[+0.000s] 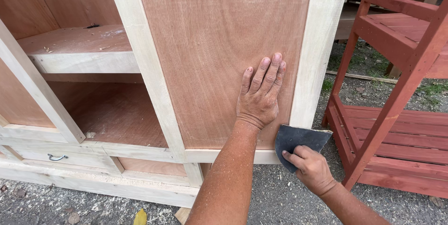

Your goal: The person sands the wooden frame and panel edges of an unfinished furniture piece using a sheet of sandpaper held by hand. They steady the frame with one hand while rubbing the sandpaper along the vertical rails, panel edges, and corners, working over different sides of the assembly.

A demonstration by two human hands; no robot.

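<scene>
My left hand point(257, 99) lies flat on the reddish plywood panel point(210, 43) of an unpainted cabinet door, fingers pointing up and close together. It holds nothing. My right hand point(311, 170) pinches a dark sheet of sandpaper point(298, 138). The sheet rests against the lower right corner of the door's pale wooden frame point(317, 57), just below and to the right of my left hand.
The door stands open in front of a cabinet with a dusty shelf point(84, 59) and a drawer with a metal handle point(57, 158). A red-stained wooden rack point(396, 113) stands close on the right. Gravel ground point(280, 197) with sawdust and a yellow leaf point(140, 217) lies below.
</scene>
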